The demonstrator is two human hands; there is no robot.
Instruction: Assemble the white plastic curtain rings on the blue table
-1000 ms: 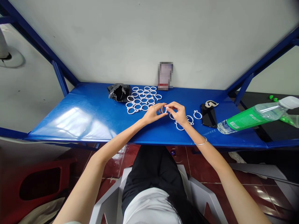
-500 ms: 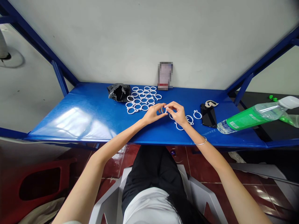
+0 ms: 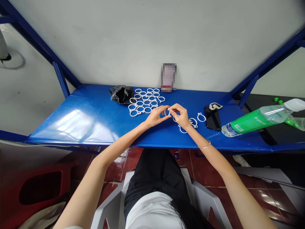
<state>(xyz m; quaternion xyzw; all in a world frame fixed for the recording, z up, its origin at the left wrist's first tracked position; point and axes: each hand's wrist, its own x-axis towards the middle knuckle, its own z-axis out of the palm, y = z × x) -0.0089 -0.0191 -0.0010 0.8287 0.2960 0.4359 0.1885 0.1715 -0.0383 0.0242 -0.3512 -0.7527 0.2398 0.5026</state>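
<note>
Between my two hands, above the blue table, is a white plastic ring with a small eyelet. My left hand grips the ring's left side with its fingers curled. The fingertips of my right hand pinch the ring at its upper right; the exact contact is partly hidden. Several more white rings lie grouped beyond my left hand. To the right of my right hand, several loose rings rest on the table, some partly covered by that hand.
A crumpled black plastic bag sits open at the back left. A blurred upright item leans on the wall. At the right are a black phone, a white coiled strip and a green-labelled bottle.
Almost nothing differs. My right fingers have shifted very slightly at the ring; both hands stay in the same place.
</note>
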